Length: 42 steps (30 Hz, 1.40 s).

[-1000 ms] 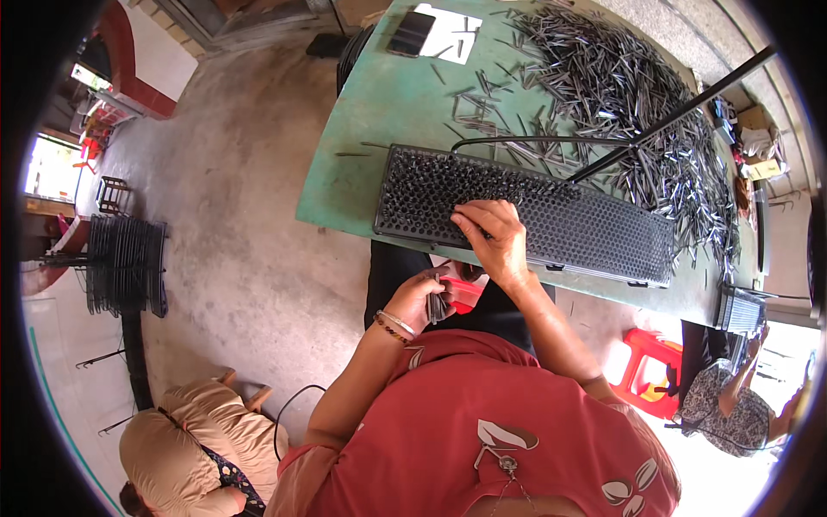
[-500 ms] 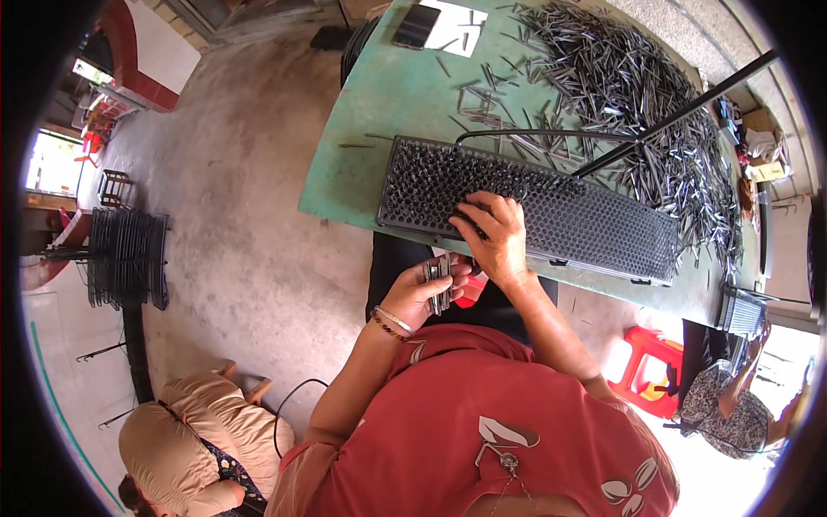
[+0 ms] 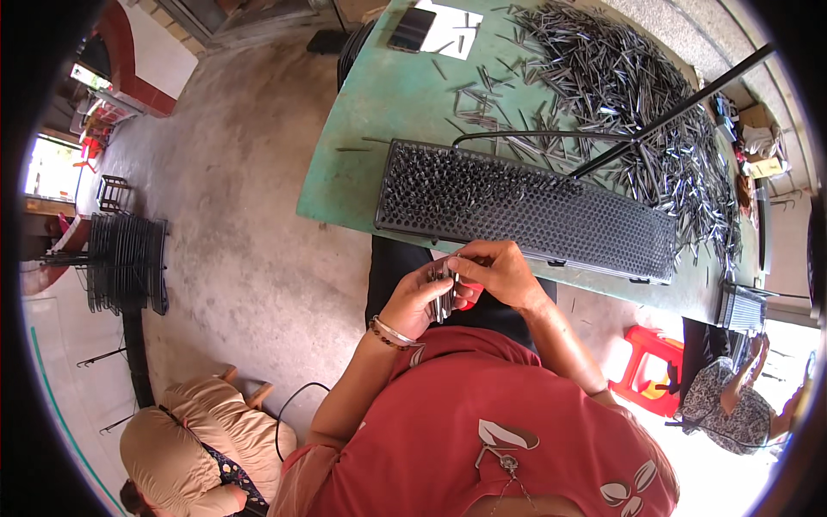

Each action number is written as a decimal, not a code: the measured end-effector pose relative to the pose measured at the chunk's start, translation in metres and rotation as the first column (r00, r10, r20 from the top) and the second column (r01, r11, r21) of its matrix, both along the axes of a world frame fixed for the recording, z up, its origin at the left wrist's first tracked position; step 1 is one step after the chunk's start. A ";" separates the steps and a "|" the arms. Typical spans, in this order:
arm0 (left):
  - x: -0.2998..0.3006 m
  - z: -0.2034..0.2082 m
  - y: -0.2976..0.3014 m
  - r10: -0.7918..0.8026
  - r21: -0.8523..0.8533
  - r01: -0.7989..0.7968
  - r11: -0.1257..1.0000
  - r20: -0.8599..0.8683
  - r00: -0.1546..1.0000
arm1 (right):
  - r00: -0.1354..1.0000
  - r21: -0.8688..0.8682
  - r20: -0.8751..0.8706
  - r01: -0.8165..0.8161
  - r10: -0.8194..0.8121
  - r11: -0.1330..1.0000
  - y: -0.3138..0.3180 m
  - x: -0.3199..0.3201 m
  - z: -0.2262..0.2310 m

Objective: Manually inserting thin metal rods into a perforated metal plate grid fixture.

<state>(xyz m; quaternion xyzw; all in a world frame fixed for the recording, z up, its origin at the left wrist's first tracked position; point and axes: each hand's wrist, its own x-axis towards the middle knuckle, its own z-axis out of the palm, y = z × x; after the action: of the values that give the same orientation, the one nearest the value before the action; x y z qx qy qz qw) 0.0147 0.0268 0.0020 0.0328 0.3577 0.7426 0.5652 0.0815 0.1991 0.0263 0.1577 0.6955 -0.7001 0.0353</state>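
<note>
My left hand (image 3: 410, 305) grips a small bundle of short, thin metal sticks (image 3: 444, 303) in front of my body. My right hand (image 3: 506, 277) has come to the bundle's top, its thumb and fingers pinched there; which sticks lie between the fingertips is hidden. Just beyond both hands a long black rack (image 3: 594, 238), dotted with rows of round holes, lies along the table's near edge. Dark sticks (image 3: 448, 183) stand upright close together across its left part, while bare holes show toward the right.
A large heap of loose dark sticks (image 3: 637, 95) covers the back right of the green table (image 3: 345, 185). A black bent rod (image 3: 680, 108) crosses above the rack. A phone (image 3: 412, 30) lies on white paper. Red stool (image 3: 642, 370) at right; people (image 3: 728, 405) sit nearby.
My right hand has left the rack and moved back toward me, down to the bundle in my left hand. The left hand has barely moved.
</note>
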 end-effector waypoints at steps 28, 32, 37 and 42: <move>0.000 -0.017 0.000 0.090 -0.095 -0.087 0.992 0.019 0.996 | 0.838 0.563 -0.543 0.404 -0.046 0.721 0.001 -0.041 -0.009; -0.002 -0.016 0.000 0.073 -0.100 -0.073 0.992 0.000 0.997 | 0.828 0.595 -0.561 0.409 -0.006 0.692 0.000 -0.042 -0.011; -0.001 -0.011 0.001 0.033 -0.099 -0.036 0.994 -0.030 0.999 | 0.865 0.563 -0.501 0.349 -0.027 0.749 -0.002 -0.038 -0.016; -0.001 -0.011 0.000 0.016 -0.106 -0.020 0.994 -0.037 0.999 | 0.888 0.507 -0.453 0.327 -0.077 0.797 -0.003 -0.038 -0.015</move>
<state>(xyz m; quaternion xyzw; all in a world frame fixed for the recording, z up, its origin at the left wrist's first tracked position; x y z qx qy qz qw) 0.0137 0.0272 -0.0089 0.0129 0.4072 0.7269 0.5528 0.0438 0.1963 0.0112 0.0857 0.8426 -0.4761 -0.2367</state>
